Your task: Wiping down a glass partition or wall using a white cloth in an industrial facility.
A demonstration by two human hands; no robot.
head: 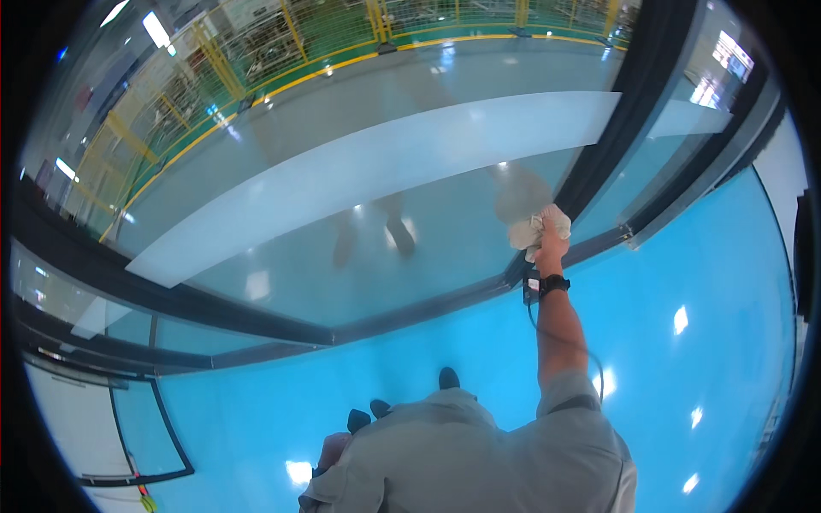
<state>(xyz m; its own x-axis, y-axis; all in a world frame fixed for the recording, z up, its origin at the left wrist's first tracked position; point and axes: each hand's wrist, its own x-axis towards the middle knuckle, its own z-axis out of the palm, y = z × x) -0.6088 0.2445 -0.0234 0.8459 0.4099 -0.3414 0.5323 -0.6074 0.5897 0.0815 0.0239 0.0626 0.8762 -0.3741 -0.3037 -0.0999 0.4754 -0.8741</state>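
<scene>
A pale cloth (528,232) is bunched in my right hand (553,242), which presses it to the glass pane (449,211) near its lower right corner, beside the dark window frame (593,160). On that wrist sit a black band and a small dark device with a cable running up the arm. My left hand (333,449) hangs low by my body, beside a small black object (358,420); its fingers are mostly hidden.
A frosted white strip (385,154) crosses the glass. Behind the pane stands a yellow mesh fence (333,29) with equipment beyond it. The dark lower rail (423,317) meets the glossy blue floor (641,385). A black-framed panel (173,426) is at lower left.
</scene>
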